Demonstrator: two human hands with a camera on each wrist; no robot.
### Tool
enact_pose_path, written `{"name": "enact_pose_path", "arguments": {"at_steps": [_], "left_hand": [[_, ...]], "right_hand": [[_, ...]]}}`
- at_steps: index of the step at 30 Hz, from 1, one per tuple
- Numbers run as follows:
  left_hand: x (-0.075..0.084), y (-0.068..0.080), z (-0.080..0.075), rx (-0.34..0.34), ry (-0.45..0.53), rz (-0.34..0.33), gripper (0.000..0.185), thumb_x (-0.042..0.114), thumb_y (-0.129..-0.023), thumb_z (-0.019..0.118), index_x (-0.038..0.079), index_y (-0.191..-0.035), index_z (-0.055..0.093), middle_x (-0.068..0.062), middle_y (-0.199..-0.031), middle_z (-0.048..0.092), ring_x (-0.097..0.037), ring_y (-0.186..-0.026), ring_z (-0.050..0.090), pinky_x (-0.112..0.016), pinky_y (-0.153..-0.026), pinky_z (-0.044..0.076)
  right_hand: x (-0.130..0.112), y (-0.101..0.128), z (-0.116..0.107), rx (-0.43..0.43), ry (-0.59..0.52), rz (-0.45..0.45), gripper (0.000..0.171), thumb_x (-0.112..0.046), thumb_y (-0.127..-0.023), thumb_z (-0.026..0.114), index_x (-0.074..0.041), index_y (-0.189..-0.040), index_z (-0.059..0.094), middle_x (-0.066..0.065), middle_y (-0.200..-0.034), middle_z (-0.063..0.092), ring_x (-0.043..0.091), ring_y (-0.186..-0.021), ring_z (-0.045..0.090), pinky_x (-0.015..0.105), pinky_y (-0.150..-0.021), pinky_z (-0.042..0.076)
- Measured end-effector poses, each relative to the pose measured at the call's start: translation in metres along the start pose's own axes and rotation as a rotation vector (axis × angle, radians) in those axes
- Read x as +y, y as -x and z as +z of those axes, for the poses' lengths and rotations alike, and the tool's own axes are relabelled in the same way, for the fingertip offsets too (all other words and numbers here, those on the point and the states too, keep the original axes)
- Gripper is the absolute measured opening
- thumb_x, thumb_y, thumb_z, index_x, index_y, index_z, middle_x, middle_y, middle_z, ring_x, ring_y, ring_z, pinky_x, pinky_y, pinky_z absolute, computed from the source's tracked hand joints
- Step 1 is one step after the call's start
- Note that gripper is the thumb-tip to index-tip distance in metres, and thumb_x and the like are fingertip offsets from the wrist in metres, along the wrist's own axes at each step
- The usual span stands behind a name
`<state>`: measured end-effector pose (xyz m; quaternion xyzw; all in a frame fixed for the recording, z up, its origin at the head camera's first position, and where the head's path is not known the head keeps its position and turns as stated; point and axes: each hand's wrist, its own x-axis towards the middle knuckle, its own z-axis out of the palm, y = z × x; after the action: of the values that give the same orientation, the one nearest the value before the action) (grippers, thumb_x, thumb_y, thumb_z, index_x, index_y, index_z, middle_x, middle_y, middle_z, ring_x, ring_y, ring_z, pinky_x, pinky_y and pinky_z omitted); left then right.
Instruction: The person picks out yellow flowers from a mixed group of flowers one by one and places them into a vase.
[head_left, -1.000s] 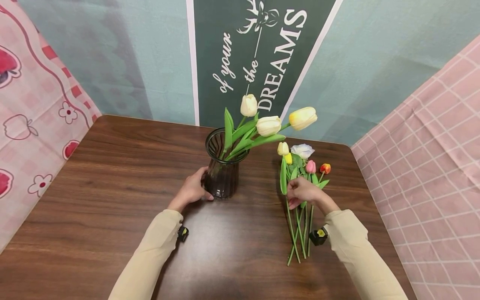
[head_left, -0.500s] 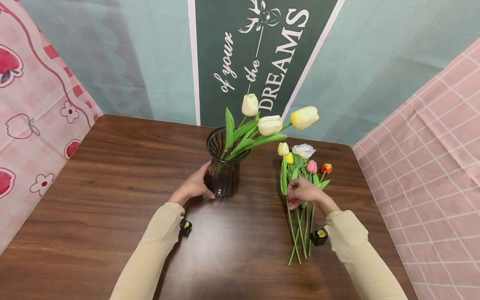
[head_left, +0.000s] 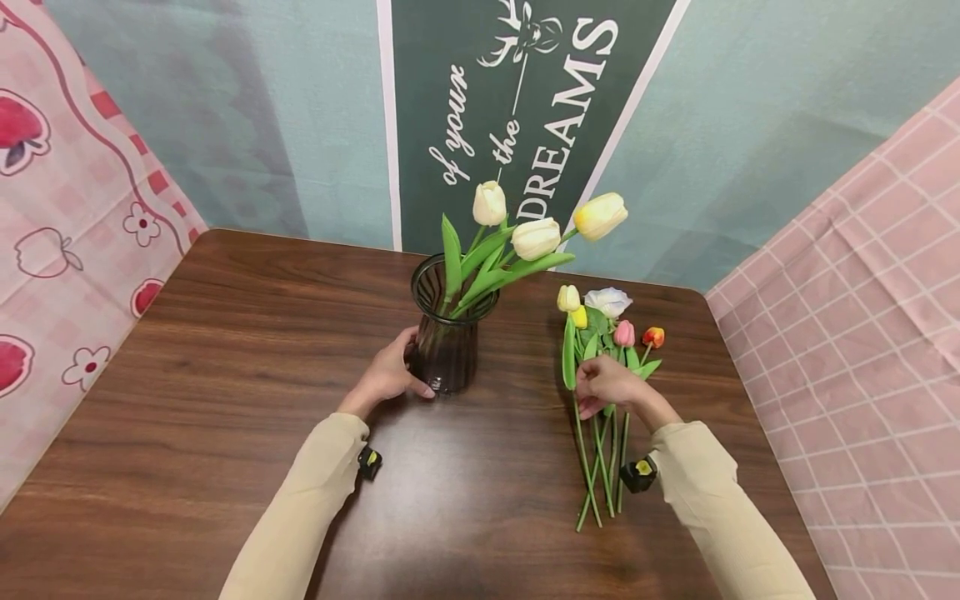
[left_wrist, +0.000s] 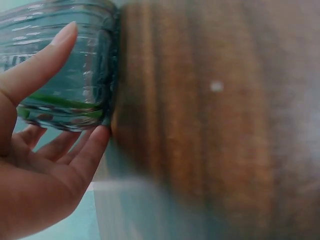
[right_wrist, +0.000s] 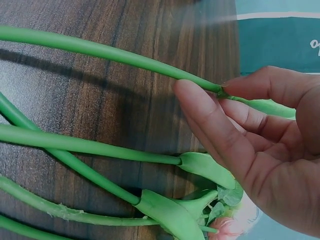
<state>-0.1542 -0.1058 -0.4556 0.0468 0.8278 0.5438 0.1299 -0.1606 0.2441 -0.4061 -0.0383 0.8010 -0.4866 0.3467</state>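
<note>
A dark ribbed glass vase (head_left: 447,354) stands on the table with three cream-white tulips (head_left: 537,239) leaning right out of its mouth. My left hand (head_left: 387,371) holds the vase low on its left side; in the left wrist view the thumb lies on one face and the fingers (left_wrist: 92,150) reach round the bottom edge. To the right, my right hand (head_left: 607,385) pinches the green stem (right_wrist: 115,54) of the leftmost loose tulip between thumb and fingertips, near its leaf. That flower has a pale yellow bud (head_left: 567,298).
Beside the right hand lie other loose flowers: a yellow tulip (head_left: 578,317), a pink tulip (head_left: 624,333), an orange-red tulip (head_left: 654,337) and a whitish bloom (head_left: 608,302). Their stems cross toward the front of the brown table (head_left: 225,375). A printed cloth (head_left: 330,125) hangs behind.
The three tulips in the vase have shifted slightly left and up in the head view, while the vase stays nearly in place. The left hand has shifted a little; the right hand looks still.
</note>
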Motion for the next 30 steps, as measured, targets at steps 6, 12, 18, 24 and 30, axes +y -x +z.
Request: {"name": "enact_pose_path", "arguments": {"at_steps": [6, 12, 18, 24, 30], "left_hand": [[-0.001, 0.004, 0.006, 0.083, -0.055, 0.007, 0.102, 0.002, -0.049, 0.087, 0.005, -0.136, 0.034, -0.017, -0.13, 0.046, -0.032, -0.118, 0.044, -0.044, -0.098, 0.035], [0.0, 0.007, 0.012, 0.142, -0.125, 0.015, 0.102, 0.009, -0.048, 0.09, 0.004, -0.135, 0.034, -0.019, -0.13, 0.045, -0.032, -0.12, 0.041, -0.045, -0.1, 0.031], [0.001, 0.01, 0.015, 0.151, -0.169, 0.022, 0.1, 0.009, -0.051, 0.088, 0.0, -0.133, 0.032, -0.022, -0.129, 0.043, -0.034, -0.12, 0.04, -0.046, -0.1, 0.031], [0.007, 0.005, 0.004, 0.046, -0.148, 0.039, 0.1, -0.004, -0.052, 0.082, -0.006, -0.135, 0.026, -0.027, -0.128, 0.04, -0.039, -0.12, 0.037, -0.047, -0.102, 0.028], [0.004, -0.005, -0.007, -0.119, 0.017, 0.099, 0.106, -0.013, -0.053, 0.077, -0.003, -0.14, 0.019, -0.026, -0.135, 0.036, -0.037, -0.125, 0.033, -0.046, -0.105, 0.022]], "right_hand": [[0.0, 0.001, -0.001, 0.006, 0.002, 0.0, 0.005, 0.011, -0.081, 0.045, 0.01, -0.08, 0.049, 0.012, -0.065, 0.052, 0.022, -0.057, 0.06, 0.041, -0.06, 0.055], [-0.001, 0.002, -0.002, 0.017, -0.016, 0.008, 0.006, 0.011, -0.081, 0.044, 0.008, -0.079, 0.049, 0.014, -0.064, 0.054, 0.021, -0.054, 0.061, 0.039, -0.057, 0.055], [-0.001, 0.002, -0.002, 0.012, -0.01, 0.018, 0.004, 0.011, -0.081, 0.045, 0.009, -0.081, 0.049, 0.015, -0.065, 0.055, 0.022, -0.055, 0.061, 0.039, -0.058, 0.055], [0.0, 0.001, -0.002, 0.016, 0.004, 0.022, 0.005, 0.011, -0.08, 0.045, 0.009, -0.08, 0.049, 0.015, -0.065, 0.055, 0.021, -0.055, 0.061, 0.039, -0.058, 0.055], [0.0, 0.001, -0.002, 0.006, 0.002, 0.014, 0.005, 0.01, -0.081, 0.044, 0.009, -0.079, 0.048, 0.015, -0.064, 0.055, 0.021, -0.055, 0.061, 0.041, -0.059, 0.055]]}}
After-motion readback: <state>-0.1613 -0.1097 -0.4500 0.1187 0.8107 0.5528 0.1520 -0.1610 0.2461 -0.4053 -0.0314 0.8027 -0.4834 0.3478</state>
